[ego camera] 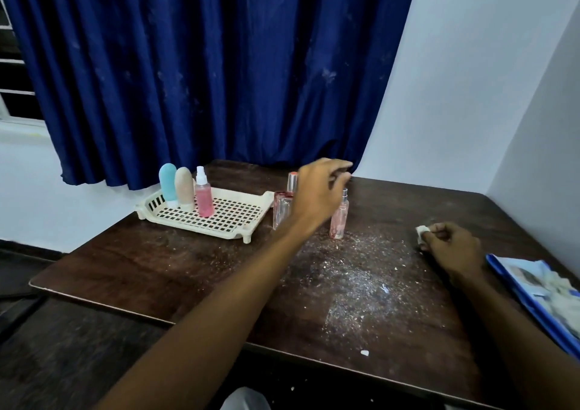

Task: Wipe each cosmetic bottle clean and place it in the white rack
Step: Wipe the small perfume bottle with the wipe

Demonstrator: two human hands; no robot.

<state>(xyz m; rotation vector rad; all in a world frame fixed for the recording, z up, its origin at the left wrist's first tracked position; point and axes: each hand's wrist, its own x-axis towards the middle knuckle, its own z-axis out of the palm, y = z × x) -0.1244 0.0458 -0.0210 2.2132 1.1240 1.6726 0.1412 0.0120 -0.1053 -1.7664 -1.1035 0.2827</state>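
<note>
Our left hand (pixel 320 186) hovered with its fingers loosely apart, holding nothing. The slim spray bottle (pixel 339 218) stood upright on the table (pixel 157 268) just below and a little right of its fingertips. The square perfume bottle (pixel 281 210) stood just left, half hidden behind our wrist. Farther right, our right hand (pixel 448 243) pinched a white wipe (pixel 422 230). The white rack (pixel 265 198) lay left, holding three bottles (pixel 204 202). Our left fingertips were blurred.

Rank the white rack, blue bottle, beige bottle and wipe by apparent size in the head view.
1. white rack
2. blue bottle and beige bottle: near alike, unranked
3. wipe, partly hidden in the right hand
</note>
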